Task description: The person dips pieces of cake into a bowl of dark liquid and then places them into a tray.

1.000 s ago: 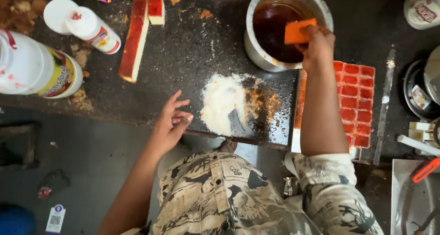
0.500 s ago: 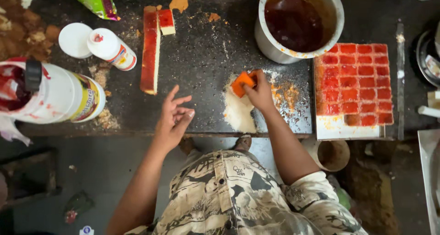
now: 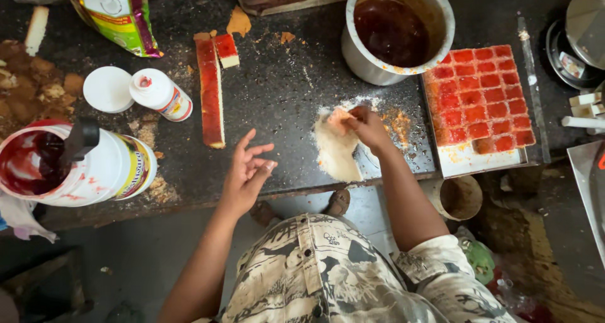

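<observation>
The cake piece [image 3: 342,117] sits pinched under my right hand [image 3: 368,127] in the white powder heap [image 3: 337,153] on the dark, crumb-strewn counter [image 3: 277,96]. My left hand [image 3: 247,172] hovers empty, fingers spread, over the counter's front edge above grey floor [image 3: 126,253].

A dark speckled counter [image 3: 283,102] carries everything. On it are set a steel pot [image 3: 441,20] of dark syrup, a tray [image 3: 466,162] of red cake squares, a long red-topped cake strip [image 3: 211,96] with a small piece [image 3: 226,50] beside it, a heap of white powder [image 3: 337,153], a small white bottle [image 3: 161,95], its cap [image 3: 107,89], a large tipped jar [image 3: 94,168], a printed bag [image 3: 116,11] and brown crumbs [image 3: 31,86].
</observation>
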